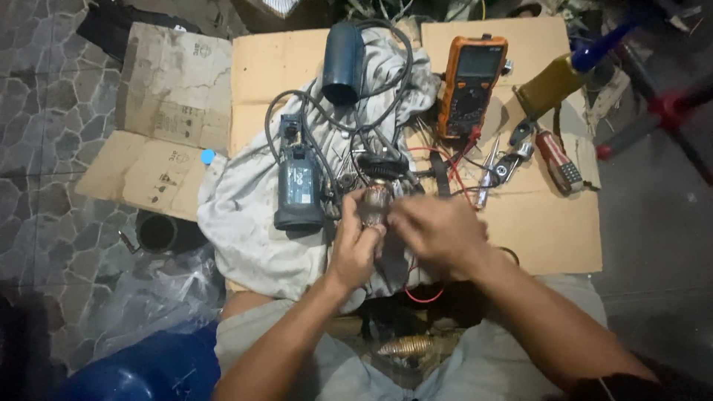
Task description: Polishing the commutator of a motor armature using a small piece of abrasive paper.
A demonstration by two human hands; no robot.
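Just beyond our left hand (355, 245) the blue tool body (298, 182) and looped black cables (327, 111) block the way. Beyond our right hand (438, 232) lie the orange multimeter (470, 83), red leads (457, 160) and screwdrivers (558, 162). Bare cardboard (553, 230) lies open right of it.

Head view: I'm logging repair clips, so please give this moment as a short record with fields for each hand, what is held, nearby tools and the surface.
left hand: left hand grips the motor armature, copper windings showing
right hand: right hand blurred, at the armature's right end; contact cannot be told
multimeter: orange multimeter upper right, red lead wire trailing from it
tool body: blue-grey power tool housing left of the hands, black cable looped above
surface: grey cloth over flattened cardboard
other tools: screwdriver with red handle at right
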